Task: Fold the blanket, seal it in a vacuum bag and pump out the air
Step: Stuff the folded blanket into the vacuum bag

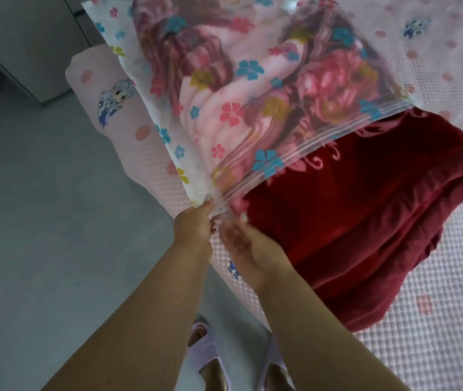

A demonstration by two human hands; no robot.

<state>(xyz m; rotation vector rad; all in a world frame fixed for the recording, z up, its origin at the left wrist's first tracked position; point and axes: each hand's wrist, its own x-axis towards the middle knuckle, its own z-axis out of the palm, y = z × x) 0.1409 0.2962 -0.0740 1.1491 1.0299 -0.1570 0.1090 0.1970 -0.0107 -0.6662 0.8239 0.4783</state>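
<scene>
A folded red blanket (365, 221) with pink patterns lies on the bed. Its far part sits inside a clear vacuum bag (224, 80) printed with coloured flowers, and its near part sticks out of the bag's mouth. The bag's zip strip (323, 139) runs across the blanket. My left hand (193, 224) pinches the near corner of the bag's mouth at the bed's edge. My right hand (247, 244) is beside it, blurred, with its fingers at the same corner next to the blanket; I cannot tell whether it grips the bag.
The bed (436, 320) has a pink quilted cover with dots and cartoon figures. A grey floor (41, 221) lies to the left, with a grey cabinet (27, 38) at the far left. My feet in lilac slippers (207, 354) stand by the bed.
</scene>
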